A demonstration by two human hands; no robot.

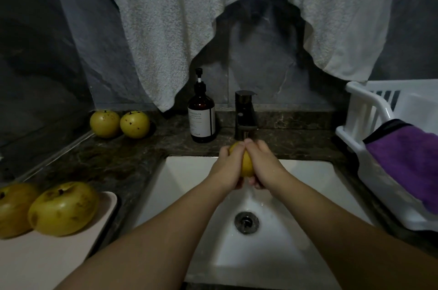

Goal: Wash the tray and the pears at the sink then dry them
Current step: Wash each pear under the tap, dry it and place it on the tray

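Observation:
Over the white sink, just below the dark tap, I hold a yellow pear between both hands. My left hand wraps its left side and my right hand wraps its right side, so most of the fruit is hidden. Water runs down from the hands toward the drain. A pale tray lies on the counter at the lower left with two pears on it. Two more pears sit on the dark counter at the back left.
A brown pump bottle stands left of the tap. A white dish rack with a purple cloth draped over it fills the right side. White towels hang above the back wall.

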